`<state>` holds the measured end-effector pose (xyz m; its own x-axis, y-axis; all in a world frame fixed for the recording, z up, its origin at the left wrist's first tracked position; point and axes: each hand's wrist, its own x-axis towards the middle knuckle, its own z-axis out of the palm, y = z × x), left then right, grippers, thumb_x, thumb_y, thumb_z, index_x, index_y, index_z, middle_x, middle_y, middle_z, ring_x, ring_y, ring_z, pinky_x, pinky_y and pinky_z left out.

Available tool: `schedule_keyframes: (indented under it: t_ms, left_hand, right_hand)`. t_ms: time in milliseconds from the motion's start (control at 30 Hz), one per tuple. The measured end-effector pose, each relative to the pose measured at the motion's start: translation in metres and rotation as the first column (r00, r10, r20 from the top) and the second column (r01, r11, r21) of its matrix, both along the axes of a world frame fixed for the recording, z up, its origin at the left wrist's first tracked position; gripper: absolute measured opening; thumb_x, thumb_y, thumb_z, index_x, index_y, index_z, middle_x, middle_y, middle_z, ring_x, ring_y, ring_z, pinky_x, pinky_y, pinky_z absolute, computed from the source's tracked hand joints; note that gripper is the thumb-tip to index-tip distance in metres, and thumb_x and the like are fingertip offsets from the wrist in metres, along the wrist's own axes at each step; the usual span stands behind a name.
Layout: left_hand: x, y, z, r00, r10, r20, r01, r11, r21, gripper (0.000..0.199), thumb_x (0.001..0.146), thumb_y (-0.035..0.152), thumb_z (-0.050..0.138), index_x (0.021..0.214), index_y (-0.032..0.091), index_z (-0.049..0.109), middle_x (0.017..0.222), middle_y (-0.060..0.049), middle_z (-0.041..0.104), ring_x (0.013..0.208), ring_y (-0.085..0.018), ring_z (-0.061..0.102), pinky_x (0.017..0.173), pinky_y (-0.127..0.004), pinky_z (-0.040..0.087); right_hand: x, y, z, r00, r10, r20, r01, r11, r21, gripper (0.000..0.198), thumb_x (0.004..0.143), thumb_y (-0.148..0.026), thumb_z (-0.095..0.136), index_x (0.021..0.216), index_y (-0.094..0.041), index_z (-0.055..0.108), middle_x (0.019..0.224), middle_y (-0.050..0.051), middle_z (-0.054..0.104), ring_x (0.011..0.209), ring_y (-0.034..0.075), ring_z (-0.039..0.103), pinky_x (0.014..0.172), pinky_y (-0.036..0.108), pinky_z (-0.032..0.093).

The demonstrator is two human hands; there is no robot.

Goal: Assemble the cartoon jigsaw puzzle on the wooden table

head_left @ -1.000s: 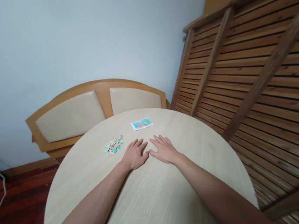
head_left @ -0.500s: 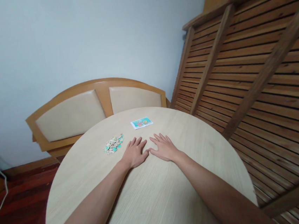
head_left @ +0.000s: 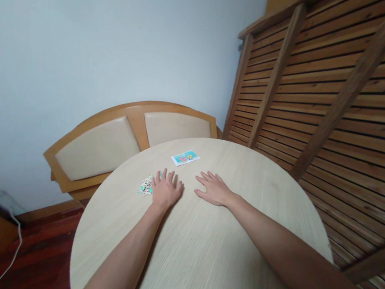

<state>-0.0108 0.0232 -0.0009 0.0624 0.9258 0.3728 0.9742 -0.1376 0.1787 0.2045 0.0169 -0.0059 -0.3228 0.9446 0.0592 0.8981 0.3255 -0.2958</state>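
Observation:
A heap of jigsaw puzzle pieces, white and turquoise, lies on the left part of the round table. My left hand is at the heap's right edge with its fingers apart, covering some of the pieces; whether it touches them I cannot tell. Nothing shows in its grasp. My right hand rests on the tabletop, fingers spread, holding nothing. Beyond both hands lies a small picture card with a turquoise background and two cartoon figures.
Behind the table stands a wooden headboard with cream padded panels, against a pale wall. A slatted wooden frame leans along the right side. At the far left a white cable hangs down over the dark red floor.
My left hand has moved left and slightly up, away from my right hand and over the edge of the puzzle pieces. My right hand stays flat on the table. The view has shifted slightly.

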Motion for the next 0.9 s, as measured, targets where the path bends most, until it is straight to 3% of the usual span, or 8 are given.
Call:
schedule_keyframes:
  t_ms: [67,133,300,500,633,800,900]
  left_hand:
    - [-0.012,0.004,0.0,0.976,0.213,0.037,-0.213,0.977,0.007,0.066,0.088,0.056,0.05,0.143,0.02,0.05,0.158,-0.018,0.03,0.144,-0.05,0.021,0.11,-0.069,0.02]
    - [-0.024,0.01,-0.002,0.945,0.32,0.067,-0.316,0.947,-0.059,0.077,0.084,0.065,0.05,0.148,0.023,0.043,0.161,-0.019,0.023,0.143,-0.055,0.013,0.106,-0.074,0.019]
    - [-0.037,0.025,-0.007,0.911,0.402,0.092,-0.378,0.903,-0.202,0.084,0.083,0.073,0.045,0.152,0.026,0.035,0.162,-0.019,0.019,0.144,-0.055,0.012,0.107,-0.075,0.014]
    - [-0.037,0.048,-0.008,0.943,0.326,0.071,-0.311,0.935,-0.17,0.071,0.086,0.07,0.041,0.146,0.032,0.044,0.159,-0.016,0.029,0.142,-0.05,0.022,0.103,-0.078,0.017]
    - [-0.04,0.057,-0.006,0.984,0.178,0.024,-0.169,0.963,-0.208,0.056,0.092,0.059,0.035,0.14,0.035,0.051,0.157,-0.008,0.037,0.142,-0.045,0.028,0.103,-0.079,0.019]
    - [-0.038,0.055,-0.006,0.999,0.048,-0.011,-0.049,0.97,-0.236,0.052,0.097,0.049,0.031,0.142,0.03,0.05,0.156,-0.005,0.04,0.142,-0.041,0.031,0.108,-0.073,0.023]
    - [-0.021,0.044,-0.007,0.998,-0.057,-0.036,0.047,0.967,-0.249,0.051,0.097,0.046,0.033,0.144,0.03,0.048,0.156,-0.005,0.039,0.142,-0.039,0.031,0.11,-0.069,0.025]
  right_hand:
    - [0.001,-0.001,0.0,1.0,0.001,-0.002,-0.001,1.0,-0.003,0.073,0.092,-0.062,0.043,0.154,-0.024,0.035,0.164,0.008,0.022,0.151,0.033,0.014,0.12,0.052,0.008]
    - [0.001,-0.001,0.0,1.0,0.003,-0.007,-0.003,1.0,0.0,0.073,0.092,-0.062,0.043,0.154,-0.024,0.035,0.164,0.009,0.023,0.151,0.033,0.015,0.121,0.052,0.009]
    - [0.001,0.0,0.0,1.0,0.004,-0.011,-0.004,1.0,0.0,0.073,0.092,-0.062,0.043,0.153,-0.023,0.035,0.164,0.009,0.022,0.151,0.034,0.014,0.12,0.052,0.008]
    - [0.002,-0.001,0.001,1.0,0.002,-0.027,-0.002,1.0,0.012,0.072,0.092,-0.061,0.044,0.153,-0.023,0.037,0.163,0.01,0.024,0.151,0.034,0.016,0.12,0.052,0.009]
    - [0.002,-0.001,0.0,1.0,0.003,-0.029,-0.002,1.0,0.007,0.072,0.092,-0.062,0.043,0.153,-0.023,0.037,0.163,0.009,0.024,0.151,0.034,0.015,0.12,0.053,0.009]
    - [0.002,0.002,0.0,1.0,0.0,-0.016,0.0,1.0,0.005,0.072,0.091,-0.062,0.045,0.152,-0.023,0.037,0.163,0.01,0.024,0.151,0.034,0.016,0.12,0.054,0.01]
    - [0.0,0.002,0.0,1.0,-0.006,-0.012,0.006,1.0,0.013,0.072,0.091,-0.062,0.046,0.152,-0.023,0.039,0.163,0.01,0.026,0.15,0.035,0.017,0.12,0.054,0.01]
